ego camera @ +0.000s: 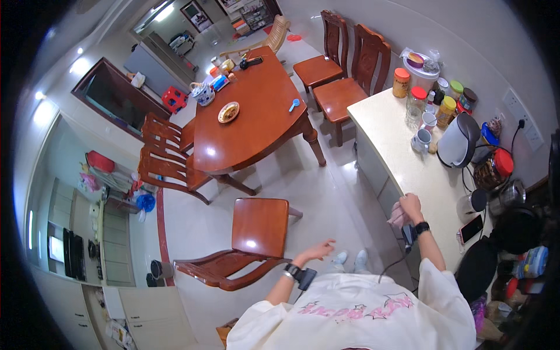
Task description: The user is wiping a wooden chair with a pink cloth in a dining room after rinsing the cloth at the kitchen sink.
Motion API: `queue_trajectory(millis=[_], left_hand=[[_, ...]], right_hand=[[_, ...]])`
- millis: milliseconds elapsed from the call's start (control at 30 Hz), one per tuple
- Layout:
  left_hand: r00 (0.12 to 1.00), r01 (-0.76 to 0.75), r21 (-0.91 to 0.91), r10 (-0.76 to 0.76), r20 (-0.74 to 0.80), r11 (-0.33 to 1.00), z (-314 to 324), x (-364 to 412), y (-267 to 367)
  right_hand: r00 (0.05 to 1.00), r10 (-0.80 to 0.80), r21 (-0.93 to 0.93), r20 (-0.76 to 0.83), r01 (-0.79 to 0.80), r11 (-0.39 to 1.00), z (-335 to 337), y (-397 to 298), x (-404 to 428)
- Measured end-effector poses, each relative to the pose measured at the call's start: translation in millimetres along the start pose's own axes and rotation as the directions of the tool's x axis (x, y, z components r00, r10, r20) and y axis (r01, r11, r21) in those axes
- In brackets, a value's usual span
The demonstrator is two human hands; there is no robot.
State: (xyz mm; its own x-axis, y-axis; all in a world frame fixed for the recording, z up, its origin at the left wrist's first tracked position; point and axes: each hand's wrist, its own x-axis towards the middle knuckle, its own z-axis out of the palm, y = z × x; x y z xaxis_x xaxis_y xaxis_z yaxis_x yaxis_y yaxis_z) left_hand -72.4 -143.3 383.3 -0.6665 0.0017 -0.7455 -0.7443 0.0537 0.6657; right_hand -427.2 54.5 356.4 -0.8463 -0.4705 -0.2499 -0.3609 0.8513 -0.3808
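Observation:
My right hand [410, 208] is closed around a crumpled pink cloth [397, 216] at the front edge of the cream countertop [374, 118]. My left hand [318, 250] hangs over the floor with its fingers apart, holding nothing, to the right of a wooden chair [260, 225]. Both wrists wear black bands with small devices. On the counter beyond my right hand stand a grey mug [421, 141], a white cup [428, 121], a white-and-black appliance [458, 140] and several lidded jars. A smartphone [471, 229] lies to the right of my right forearm.
A wooden dining table [258, 109] holds a plate of food [229, 112], a blue spoon [294, 105] and a patterned teapot [203, 93]. Wooden chairs stand around it. A power cable [393, 264] hangs between my body and the counter. A bin [162, 269] stands on the floor at left.

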Motion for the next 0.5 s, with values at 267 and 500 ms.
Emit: queue_trajectory(millis=[267,500], left_hand=[[0.895,-0.185,-0.408,-0.018,-0.446,0.894,6.6,-92.5,-39.4],[0.759,-0.254,-0.559,-0.195,-0.621,0.789,28.1,-91.7,-58.0]], right_hand=[[0.971,0.238,0.491,0.002,-0.208,0.846,20.8,106.0,-123.5],[0.926,0.292,0.536,0.238,-0.376,0.756,57.4,176.7,-174.0]])
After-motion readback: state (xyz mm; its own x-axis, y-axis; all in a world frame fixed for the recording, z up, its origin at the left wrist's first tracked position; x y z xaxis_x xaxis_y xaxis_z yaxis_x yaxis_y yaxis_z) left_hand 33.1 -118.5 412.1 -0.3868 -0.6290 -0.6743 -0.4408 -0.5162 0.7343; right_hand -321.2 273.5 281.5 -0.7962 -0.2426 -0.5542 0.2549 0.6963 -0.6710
